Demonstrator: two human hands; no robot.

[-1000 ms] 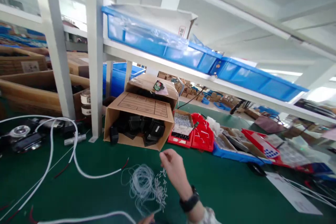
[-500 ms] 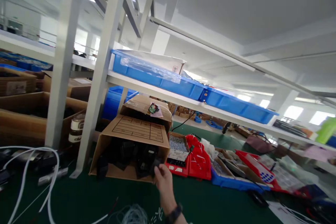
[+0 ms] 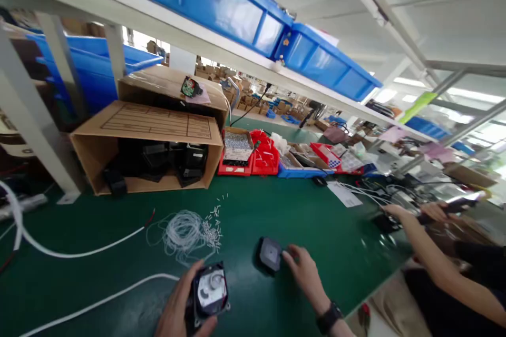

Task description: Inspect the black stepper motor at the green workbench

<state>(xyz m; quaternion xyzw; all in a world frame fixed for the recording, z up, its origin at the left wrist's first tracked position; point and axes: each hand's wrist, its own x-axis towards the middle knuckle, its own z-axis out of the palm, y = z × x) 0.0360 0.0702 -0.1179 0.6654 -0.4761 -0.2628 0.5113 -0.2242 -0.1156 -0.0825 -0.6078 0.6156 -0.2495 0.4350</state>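
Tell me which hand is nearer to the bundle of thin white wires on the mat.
Left. The left hand, holding a small black fan, is just below the wire bundle; the right hand is farther right.

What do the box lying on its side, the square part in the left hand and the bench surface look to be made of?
Box: brown corrugated cardboard, matte, with folded flaps and a printed grid. Square part held by the left hand: seemingly black moulded plastic, slightly glossy frame, with a silvery round label at its hub. Bench surface: dark green mat, probably rubber or vinyl, with a faint sheen.
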